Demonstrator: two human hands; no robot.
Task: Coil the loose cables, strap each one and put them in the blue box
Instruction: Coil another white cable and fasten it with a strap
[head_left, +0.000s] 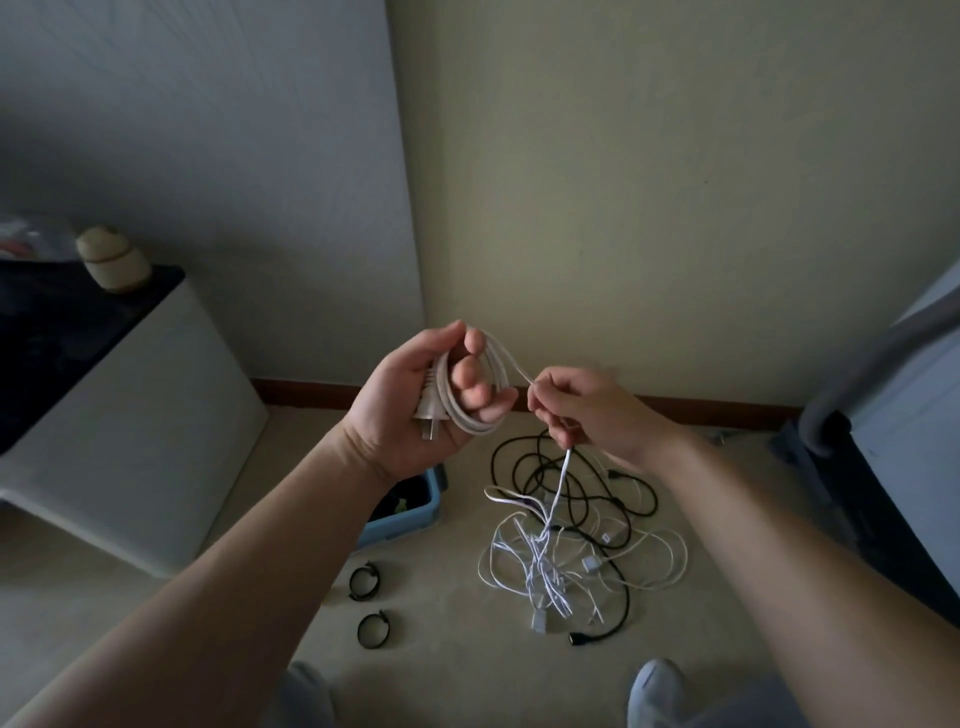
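Left hand: your left hand (405, 415) is raised palm-up, fingers curled through a coil of round white power cable (496, 364). It holds several loops, and the cable's white plug (428, 415) lies against your palm, prongs pointing down.
Right hand: your right hand (592, 410) sits just beside the coil. Its thumb and fingertips pinch the same white cable where it leaves the loops.
Loose end: from your right hand the white strand (563, 478) hangs down to the floor and ends in the heap below.
Cable heap: a tangle of thin black and white cables (571, 540) lies on the pale beige floor (441, 634) beneath your right hand. None of these are coiled.
Blue box: the light blue plastic box (415, 519) stands on the floor left of the heap, mostly hidden behind your left forearm. Something dark lies inside, but you cannot tell what.
Straps: two black looped straps, one (351, 579) nearer the box and one (359, 631) nearer you, lie on the floor just in front of the box, apart from each other.
Surroundings: a white cabinet with a dark top (130, 426) stands at your left, and a small cream lidded jar (111, 257) sits on it.
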